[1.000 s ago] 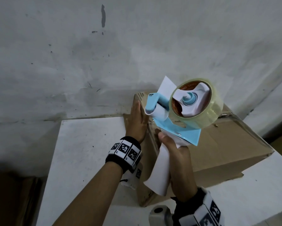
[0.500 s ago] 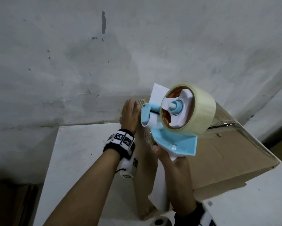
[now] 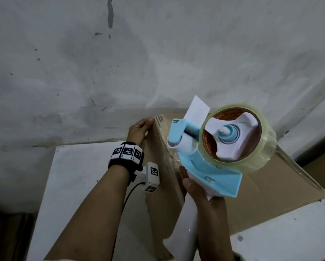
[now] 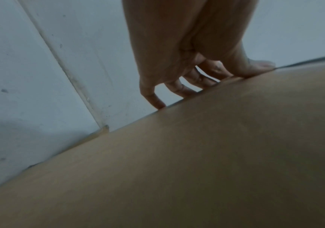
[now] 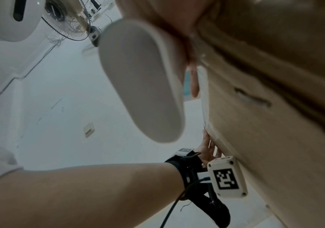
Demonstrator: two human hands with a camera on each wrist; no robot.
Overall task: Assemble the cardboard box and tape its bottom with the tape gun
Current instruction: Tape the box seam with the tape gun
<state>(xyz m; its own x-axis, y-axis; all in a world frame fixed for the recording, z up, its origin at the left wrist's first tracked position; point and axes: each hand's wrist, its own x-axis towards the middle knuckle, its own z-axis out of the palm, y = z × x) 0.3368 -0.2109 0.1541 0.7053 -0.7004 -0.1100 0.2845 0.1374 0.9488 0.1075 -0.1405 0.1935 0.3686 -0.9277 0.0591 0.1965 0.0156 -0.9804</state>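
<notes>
A brown cardboard box (image 3: 267, 189) stands on a white table (image 3: 79, 185) against the wall. My left hand (image 3: 139, 129) lies flat against the box's left side near its far top corner, fingers straight; its fingertips (image 4: 259, 67) touch the edge of the box (image 4: 197, 154). My right hand (image 3: 201, 193) grips the white handle of a blue and white tape gun (image 3: 210, 166), roll of clear tape (image 3: 252, 140) uppermost, its roller at the box's left top edge. The handle's butt (image 5: 144, 86) fills the right wrist view beside the box (image 5: 275, 123).
A grey plastered wall (image 3: 120, 63) rises right behind the table and box. Flat cardboard (image 3: 5, 238) lies on the floor at the lower left. A standing fan (image 5: 69, 23) and a wall socket show in the right wrist view.
The tape gun has tilted, its roll turning more face-on, and shifted toward the box's left top edge. My left hand has slid farther along the box side toward the far corner.
</notes>
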